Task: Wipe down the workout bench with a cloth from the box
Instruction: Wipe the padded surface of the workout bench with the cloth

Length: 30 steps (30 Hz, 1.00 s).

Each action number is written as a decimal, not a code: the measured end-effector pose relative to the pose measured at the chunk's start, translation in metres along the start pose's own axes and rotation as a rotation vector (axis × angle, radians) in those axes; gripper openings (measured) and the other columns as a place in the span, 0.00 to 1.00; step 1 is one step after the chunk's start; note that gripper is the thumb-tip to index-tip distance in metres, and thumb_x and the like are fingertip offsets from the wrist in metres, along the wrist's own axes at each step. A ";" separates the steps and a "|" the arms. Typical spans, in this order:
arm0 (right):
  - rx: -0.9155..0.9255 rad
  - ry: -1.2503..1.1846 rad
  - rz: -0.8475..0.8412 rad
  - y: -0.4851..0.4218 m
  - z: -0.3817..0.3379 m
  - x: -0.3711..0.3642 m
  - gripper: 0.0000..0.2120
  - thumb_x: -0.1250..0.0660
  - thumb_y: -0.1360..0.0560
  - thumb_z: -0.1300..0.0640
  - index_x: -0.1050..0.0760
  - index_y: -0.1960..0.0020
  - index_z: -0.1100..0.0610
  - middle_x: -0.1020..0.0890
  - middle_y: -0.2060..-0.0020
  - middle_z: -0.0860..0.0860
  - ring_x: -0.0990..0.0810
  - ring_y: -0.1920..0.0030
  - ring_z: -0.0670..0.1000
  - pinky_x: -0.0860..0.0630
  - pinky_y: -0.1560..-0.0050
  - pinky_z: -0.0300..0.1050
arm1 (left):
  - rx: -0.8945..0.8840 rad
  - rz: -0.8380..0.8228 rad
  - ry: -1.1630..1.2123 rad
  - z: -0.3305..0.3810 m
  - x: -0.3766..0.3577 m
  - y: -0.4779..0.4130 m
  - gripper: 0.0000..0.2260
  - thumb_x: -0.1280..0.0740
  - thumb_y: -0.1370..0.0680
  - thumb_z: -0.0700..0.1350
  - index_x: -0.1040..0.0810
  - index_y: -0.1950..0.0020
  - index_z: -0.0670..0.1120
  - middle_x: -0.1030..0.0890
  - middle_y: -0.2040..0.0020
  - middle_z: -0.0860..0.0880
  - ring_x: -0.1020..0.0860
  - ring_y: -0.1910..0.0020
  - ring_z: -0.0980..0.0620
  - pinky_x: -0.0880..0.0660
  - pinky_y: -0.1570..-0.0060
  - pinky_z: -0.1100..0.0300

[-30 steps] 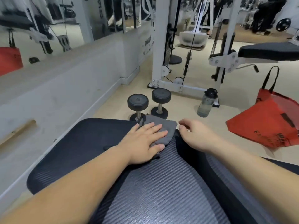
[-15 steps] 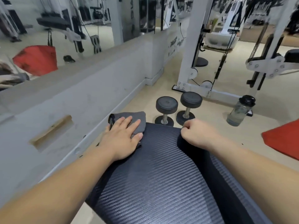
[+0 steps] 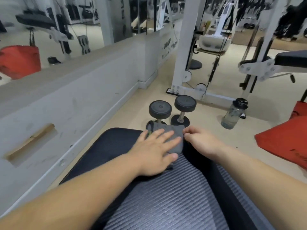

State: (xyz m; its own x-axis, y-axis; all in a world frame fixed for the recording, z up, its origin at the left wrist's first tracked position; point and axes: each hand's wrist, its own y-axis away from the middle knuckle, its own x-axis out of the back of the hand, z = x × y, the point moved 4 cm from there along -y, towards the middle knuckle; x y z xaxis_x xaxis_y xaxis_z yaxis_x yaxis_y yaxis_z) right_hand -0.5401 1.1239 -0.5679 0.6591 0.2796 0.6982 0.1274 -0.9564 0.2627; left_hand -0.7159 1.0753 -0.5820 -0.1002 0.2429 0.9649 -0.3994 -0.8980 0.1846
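Note:
The workout bench (image 3: 166, 201) has a dark ribbed pad that fills the lower middle of the view. A folded grey cloth (image 3: 175, 136) lies on the pad's far end. My left hand (image 3: 156, 151) presses flat on the cloth, fingers spread. My right hand (image 3: 201, 140) rests on the bench's far right edge beside the cloth, fingers curled, its fingertips touching the cloth's corner. No box is in view.
Two black dumbbells (image 3: 172, 110) stand on the floor just past the bench end. A clear water bottle (image 3: 234, 113) stands to the right, a red bag (image 3: 285, 141) further right. A white cable machine (image 3: 186, 63) rises behind. A low grey wall (image 3: 66, 103) runs along the left.
My left hand has slid the cloth from the pad's far left corner rightward to the far middle, up against my right hand. The right hand stayed on the edge.

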 end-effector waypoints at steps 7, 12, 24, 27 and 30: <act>0.002 0.366 -0.075 0.016 -0.014 -0.015 0.21 0.52 0.18 0.42 0.27 0.35 0.49 0.22 0.31 0.54 0.25 0.31 0.60 0.30 0.31 0.56 | 0.283 0.038 0.008 -0.070 0.002 0.026 0.27 0.56 0.17 0.65 0.57 0.19 0.65 0.56 0.16 0.57 0.60 0.18 0.55 0.61 0.21 0.42; 0.149 0.507 -0.039 0.046 -0.041 -0.019 0.24 0.53 0.17 0.40 0.26 0.40 0.54 0.21 0.39 0.56 0.23 0.37 0.61 0.26 0.37 0.57 | 0.450 0.093 0.032 -0.071 -0.009 0.071 0.27 0.58 0.18 0.65 0.59 0.19 0.65 0.60 0.17 0.56 0.62 0.18 0.53 0.58 0.21 0.41; 0.292 0.444 -0.071 0.091 -0.045 -0.025 0.23 0.47 0.21 0.36 0.23 0.44 0.50 0.18 0.44 0.49 0.20 0.41 0.55 0.23 0.39 0.57 | 0.328 -0.030 0.027 -0.017 -0.020 0.170 0.26 0.54 0.16 0.63 0.58 0.20 0.67 0.61 0.17 0.59 0.63 0.19 0.56 0.62 0.21 0.45; 0.315 0.399 -0.080 0.105 -0.036 -0.019 0.22 0.45 0.20 0.36 0.23 0.38 0.49 0.18 0.40 0.47 0.21 0.38 0.52 0.25 0.36 0.55 | 0.711 0.070 0.103 -0.034 -0.025 0.181 0.26 0.56 0.17 0.63 0.57 0.18 0.64 0.60 0.16 0.55 0.62 0.18 0.51 0.60 0.22 0.38; 0.327 0.342 -0.051 0.114 -0.022 -0.010 0.23 0.44 0.19 0.37 0.24 0.33 0.48 0.20 0.36 0.46 0.23 0.34 0.51 0.27 0.33 0.52 | 0.690 0.056 0.128 0.018 -0.036 0.177 0.27 0.57 0.17 0.61 0.60 0.19 0.63 0.62 0.17 0.54 0.65 0.18 0.47 0.63 0.23 0.35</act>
State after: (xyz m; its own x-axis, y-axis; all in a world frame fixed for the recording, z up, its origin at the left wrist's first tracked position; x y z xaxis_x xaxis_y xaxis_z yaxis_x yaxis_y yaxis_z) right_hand -0.5484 1.0134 -0.5307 0.3713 0.2864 0.8832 0.4159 -0.9018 0.1175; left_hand -0.7664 0.9006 -0.5803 -0.2275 0.1928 0.9545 0.2741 -0.9279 0.2527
